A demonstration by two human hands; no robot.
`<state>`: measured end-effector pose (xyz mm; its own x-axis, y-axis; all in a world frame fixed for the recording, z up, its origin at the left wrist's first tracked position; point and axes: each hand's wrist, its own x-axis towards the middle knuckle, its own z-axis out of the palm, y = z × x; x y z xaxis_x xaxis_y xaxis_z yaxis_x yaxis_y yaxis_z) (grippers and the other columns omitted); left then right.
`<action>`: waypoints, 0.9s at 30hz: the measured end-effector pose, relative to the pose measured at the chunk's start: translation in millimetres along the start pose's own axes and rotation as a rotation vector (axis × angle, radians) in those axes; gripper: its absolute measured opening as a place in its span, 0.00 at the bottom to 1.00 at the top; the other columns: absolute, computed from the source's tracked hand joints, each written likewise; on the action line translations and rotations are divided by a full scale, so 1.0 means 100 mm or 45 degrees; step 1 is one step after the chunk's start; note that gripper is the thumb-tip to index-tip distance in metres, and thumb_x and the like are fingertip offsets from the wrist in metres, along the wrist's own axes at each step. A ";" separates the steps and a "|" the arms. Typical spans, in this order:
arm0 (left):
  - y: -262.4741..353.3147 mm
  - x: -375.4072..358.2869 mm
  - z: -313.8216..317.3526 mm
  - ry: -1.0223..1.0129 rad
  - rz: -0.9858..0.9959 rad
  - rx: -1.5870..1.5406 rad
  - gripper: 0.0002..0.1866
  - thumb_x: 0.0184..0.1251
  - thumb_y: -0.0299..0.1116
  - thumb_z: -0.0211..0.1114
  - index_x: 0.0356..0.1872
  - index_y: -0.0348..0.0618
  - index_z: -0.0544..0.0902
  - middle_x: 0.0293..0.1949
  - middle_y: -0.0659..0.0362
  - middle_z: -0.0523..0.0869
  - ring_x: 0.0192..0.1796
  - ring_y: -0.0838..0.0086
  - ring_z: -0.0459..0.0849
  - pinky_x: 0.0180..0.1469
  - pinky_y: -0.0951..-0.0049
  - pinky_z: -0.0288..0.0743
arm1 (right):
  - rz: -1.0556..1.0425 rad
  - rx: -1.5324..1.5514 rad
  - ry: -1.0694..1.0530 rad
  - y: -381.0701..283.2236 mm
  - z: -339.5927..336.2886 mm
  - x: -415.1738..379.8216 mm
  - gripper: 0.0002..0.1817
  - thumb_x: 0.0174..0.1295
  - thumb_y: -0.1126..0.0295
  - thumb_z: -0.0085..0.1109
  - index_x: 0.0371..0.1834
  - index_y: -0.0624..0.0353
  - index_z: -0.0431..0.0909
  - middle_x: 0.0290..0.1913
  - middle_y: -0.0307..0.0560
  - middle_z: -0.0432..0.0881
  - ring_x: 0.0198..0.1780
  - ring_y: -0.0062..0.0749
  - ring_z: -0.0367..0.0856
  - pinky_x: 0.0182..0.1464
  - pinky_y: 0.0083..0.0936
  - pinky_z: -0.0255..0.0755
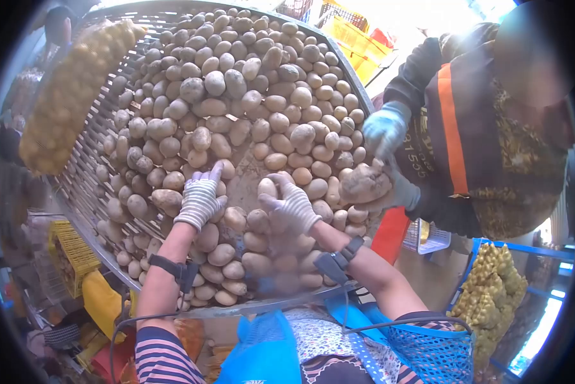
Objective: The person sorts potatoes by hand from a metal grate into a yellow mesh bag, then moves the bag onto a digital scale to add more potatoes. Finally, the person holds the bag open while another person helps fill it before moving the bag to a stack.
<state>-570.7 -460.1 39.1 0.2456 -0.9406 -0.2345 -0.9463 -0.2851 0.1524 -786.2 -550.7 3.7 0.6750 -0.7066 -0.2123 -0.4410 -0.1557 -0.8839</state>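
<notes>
Many brown potatoes [214, 83] lie piled on a large slatted metal sorting table [86, 201]. My left hand [201, 200], in a striped glove, rests on the potatoes at the near middle with its fingers stretched forward, close to a round potato [228, 169]. Just to the right, my right hand [294, 206] in a similar glove has thumb and fingers around a small pale potato [267, 187]. A bare strip of the tabletop [241, 173] shows between my hands.
Across the right rim, a co-worker's gloved hands [388, 128] hold a large dirty potato [365, 183]. A full net sack [76, 96] leans on the left side. Yellow crates [358, 48] stand behind; a blue mesh basket [431, 349] is near my right side.
</notes>
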 end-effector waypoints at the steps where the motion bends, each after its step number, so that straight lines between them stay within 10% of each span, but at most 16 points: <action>1: -0.02 -0.02 -0.02 -0.005 -0.063 -0.113 0.42 0.47 0.41 0.75 0.67 0.47 0.67 0.47 0.47 0.81 0.51 0.55 0.79 0.55 0.58 0.73 | 0.088 0.370 0.067 0.02 0.02 -0.01 0.34 0.54 0.51 0.67 0.60 0.57 0.70 0.49 0.54 0.81 0.50 0.46 0.81 0.54 0.36 0.74; 6: -0.15 -0.10 0.52 0.240 -0.276 -2.059 0.24 0.63 0.42 0.68 0.56 0.39 0.76 0.49 0.55 0.83 0.49 0.72 0.82 0.50 0.69 0.79 | -0.108 0.506 0.219 -0.25 0.04 0.01 0.33 0.55 0.57 0.69 0.61 0.61 0.69 0.50 0.54 0.79 0.51 0.37 0.78 0.54 0.30 0.74; 11: 0.52 -0.39 0.21 0.814 -0.051 0.186 0.30 0.59 0.48 0.64 0.58 0.42 0.73 0.55 0.55 0.79 0.58 0.64 0.77 0.63 0.61 0.69 | -0.377 0.874 0.097 -0.53 0.34 0.03 0.31 0.57 0.56 0.66 0.62 0.58 0.69 0.49 0.56 0.79 0.51 0.43 0.80 0.52 0.33 0.74; 12: 0.46 -0.41 0.41 0.738 -0.191 -0.226 0.32 0.55 0.51 0.66 0.58 0.44 0.73 0.54 0.55 0.79 0.58 0.63 0.77 0.62 0.62 0.68 | -0.443 0.122 0.070 -0.57 0.20 0.00 0.29 0.62 0.56 0.62 0.64 0.54 0.68 0.51 0.52 0.80 0.51 0.40 0.81 0.51 0.33 0.76; 14: 0.47 -0.50 0.51 0.657 -0.331 -0.628 0.34 0.52 0.53 0.67 0.58 0.46 0.74 0.53 0.56 0.79 0.57 0.63 0.76 0.61 0.62 0.68 | -0.433 -0.285 -0.083 -0.66 0.09 0.10 0.16 0.61 0.54 0.57 0.46 0.51 0.79 0.40 0.49 0.82 0.41 0.42 0.82 0.42 0.34 0.77; 16: 0.65 -0.51 0.29 0.168 -0.423 0.404 0.31 0.56 0.57 0.62 0.58 0.52 0.74 0.57 0.58 0.77 0.61 0.64 0.72 0.61 0.58 0.65 | -0.803 -0.750 0.288 -0.81 -0.22 0.47 0.13 0.58 0.58 0.55 0.21 0.50 0.79 0.24 0.49 0.79 0.29 0.39 0.81 0.24 0.39 0.73; 18: 0.62 -0.64 0.24 0.240 -0.422 1.092 0.31 0.56 0.57 0.62 0.58 0.52 0.74 0.58 0.58 0.77 0.62 0.65 0.72 0.62 0.57 0.64 | -0.575 -1.050 0.954 -0.87 -0.50 1.13 0.06 0.54 0.63 0.55 0.28 0.51 0.79 0.25 0.47 0.78 0.28 0.39 0.79 0.24 0.39 0.71; 20: 0.61 -0.73 0.29 0.245 -0.308 2.403 0.31 0.57 0.57 0.61 0.59 0.52 0.74 0.60 0.60 0.76 0.63 0.67 0.71 0.65 0.56 0.61 | -0.405 -0.777 0.859 -0.52 -0.81 1.83 0.16 0.55 0.59 0.56 0.43 0.54 0.78 0.46 0.55 0.80 0.47 0.48 0.79 0.50 0.46 0.72; 22: 0.58 -0.85 0.38 0.102 -0.064 3.685 0.31 0.58 0.57 0.61 0.59 0.52 0.74 0.62 0.61 0.74 0.64 0.68 0.70 0.67 0.55 0.58 | 0.308 -0.860 0.552 -0.41 -0.92 1.90 0.26 0.55 0.59 0.59 0.58 0.52 0.72 0.56 0.53 0.76 0.57 0.48 0.74 0.60 0.45 0.67; 23: 0.53 -0.88 0.38 -0.038 0.139 4.310 0.31 0.59 0.58 0.60 0.60 0.52 0.74 0.62 0.61 0.74 0.65 0.69 0.69 0.68 0.54 0.56 | 0.220 -0.841 0.741 -0.16 -0.76 1.87 0.26 0.55 0.59 0.59 0.59 0.51 0.72 0.58 0.53 0.74 0.58 0.48 0.74 0.59 0.46 0.67; 27: 0.42 -1.16 0.38 0.054 -0.036 4.181 0.38 0.63 0.69 0.46 0.66 0.55 0.70 0.70 0.62 0.67 0.69 0.61 0.65 0.64 0.49 0.60 | 0.311 -1.014 0.501 -0.24 -0.76 1.47 0.20 0.58 0.58 0.55 0.54 0.48 0.76 0.54 0.53 0.76 0.57 0.46 0.75 0.57 0.46 0.69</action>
<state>-647.3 -356.3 36.0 0.2231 -0.9506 -0.2156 0.9723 0.2328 -0.0201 -721.1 -703.7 25.6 0.3241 -0.9435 -0.0691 -0.9203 -0.2975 -0.2541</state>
